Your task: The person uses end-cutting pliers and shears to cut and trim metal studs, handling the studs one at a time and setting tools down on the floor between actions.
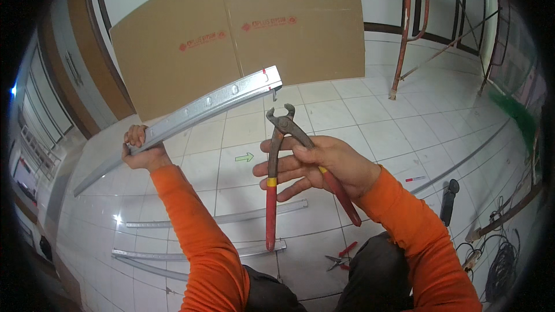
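My left hand (144,151) grips a long silvery metal channel (214,101), closed around it some way from its raised end. The channel slants up to the right, and a red mark crosses it near that end. A small bent tab hangs below the tip. In my right hand (332,167) are end-cutting pincers (284,123) with red and yellow handles, jaws up and parted, handles spread. The thumb holds one handle, while the extended fingers pass behind the other. The jaws are just below the channel's tip, apart from it.
Metal channels (254,215) lie on the tiled floor. Red-handled pliers (341,259) rest by my knee. A marker (415,179), a long strip (462,162) and coiled cable (502,271) are at right. Brown boards (289,40) lean at the back, near a rusty scaffold (400,52).
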Available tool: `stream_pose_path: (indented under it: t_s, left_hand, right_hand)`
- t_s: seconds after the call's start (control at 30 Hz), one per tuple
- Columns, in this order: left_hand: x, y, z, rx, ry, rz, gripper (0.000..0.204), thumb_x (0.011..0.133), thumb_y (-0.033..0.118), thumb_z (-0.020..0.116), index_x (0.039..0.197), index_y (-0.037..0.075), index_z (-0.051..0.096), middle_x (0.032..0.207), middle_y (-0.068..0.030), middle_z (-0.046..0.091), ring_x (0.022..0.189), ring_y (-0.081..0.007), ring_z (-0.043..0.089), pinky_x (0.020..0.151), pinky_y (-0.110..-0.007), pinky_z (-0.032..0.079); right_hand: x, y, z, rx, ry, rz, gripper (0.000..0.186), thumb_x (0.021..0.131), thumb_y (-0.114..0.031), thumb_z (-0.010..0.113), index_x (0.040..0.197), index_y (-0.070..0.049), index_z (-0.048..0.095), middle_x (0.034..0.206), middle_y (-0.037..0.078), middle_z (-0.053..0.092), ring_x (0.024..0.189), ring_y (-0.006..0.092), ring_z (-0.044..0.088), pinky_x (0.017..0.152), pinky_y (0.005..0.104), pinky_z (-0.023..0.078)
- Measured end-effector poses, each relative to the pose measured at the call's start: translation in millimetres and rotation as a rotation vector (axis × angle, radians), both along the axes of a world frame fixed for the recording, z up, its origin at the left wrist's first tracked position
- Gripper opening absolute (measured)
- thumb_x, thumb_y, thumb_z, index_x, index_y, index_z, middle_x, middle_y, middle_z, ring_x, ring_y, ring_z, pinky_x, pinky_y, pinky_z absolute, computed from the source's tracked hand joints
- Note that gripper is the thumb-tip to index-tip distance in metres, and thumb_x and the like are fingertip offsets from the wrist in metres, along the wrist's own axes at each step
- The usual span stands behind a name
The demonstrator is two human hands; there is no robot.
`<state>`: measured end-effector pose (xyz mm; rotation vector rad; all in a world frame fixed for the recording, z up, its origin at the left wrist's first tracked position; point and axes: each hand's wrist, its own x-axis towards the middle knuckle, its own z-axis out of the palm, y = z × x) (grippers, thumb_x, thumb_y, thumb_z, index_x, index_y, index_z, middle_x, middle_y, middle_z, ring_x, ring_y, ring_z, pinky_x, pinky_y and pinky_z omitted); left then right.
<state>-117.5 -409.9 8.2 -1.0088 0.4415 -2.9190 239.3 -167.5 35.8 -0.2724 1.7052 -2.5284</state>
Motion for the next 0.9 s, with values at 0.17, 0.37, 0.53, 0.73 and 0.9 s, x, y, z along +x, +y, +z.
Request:
stream_pose_path:
  t_s: [0.17,0.37,0.53,0.73,0.9]
  left_hand:
    - [0,0,2,0.008,0.031,-0.01,0.014,0.074,0.02,0.051,0.076,0.011,0.041,0.065,-0.0006,0.033,0.05,-0.013,0.032,0.048,-0.027,0.033]
    - [4,-1,6,-0.001,0.033,-0.04,0.014,0.074,0.02,0.051,0.076,0.011,0.04,0.065,-0.0001,0.033,0.05,-0.0128,0.033,0.049,-0.026,0.033]
    - [4,0,7,0.003,0.036,-0.095,0.013,0.073,0.019,0.05,0.074,0.011,0.04,0.065,-0.0004,0.034,0.05,-0.0126,0.033,0.049,-0.027,0.034]
    - [0,-3,3,-0.03,0.018,-0.045,0.011,0.072,0.017,0.049,0.074,0.012,0.04,0.063,0.0001,0.035,0.049,-0.0119,0.034,0.051,-0.027,0.035]
    - [11,3,16,-0.048,-0.036,0.025,0.01,0.071,0.016,0.049,0.073,0.012,0.039,0.061,0.0006,0.035,0.049,-0.0118,0.036,0.05,-0.027,0.036]
  right_hand:
    - [-13,4,-1,-0.079,0.054,0.012,0.055,0.103,-0.03,0.047,0.14,0.008,0.037,0.132,0.033,0.053,0.122,0.0389,0.058,0.096,0.0485,0.054]
    - [-21,8,1,-0.057,0.077,-0.034,0.05,0.104,-0.028,0.043,0.137,0.009,0.04,0.128,0.033,0.055,0.116,0.0395,0.062,0.094,0.0469,0.056]
    - [-21,3,5,-0.114,0.024,-0.025,0.047,0.105,-0.028,0.041,0.135,0.009,0.042,0.109,0.024,0.061,0.106,0.0369,0.066,0.089,0.0474,0.059]
    - [-23,5,3,-0.197,-0.028,-0.002,0.041,0.106,-0.032,0.042,0.122,0.005,0.048,0.086,0.01,0.056,0.075,0.0213,0.062,0.066,0.0398,0.058]
    - [-23,2,6,-0.107,-0.042,-0.129,0.04,0.104,-0.039,0.047,0.109,0.0,0.049,0.077,0.004,0.05,0.062,0.0156,0.056,0.052,0.0335,0.05]
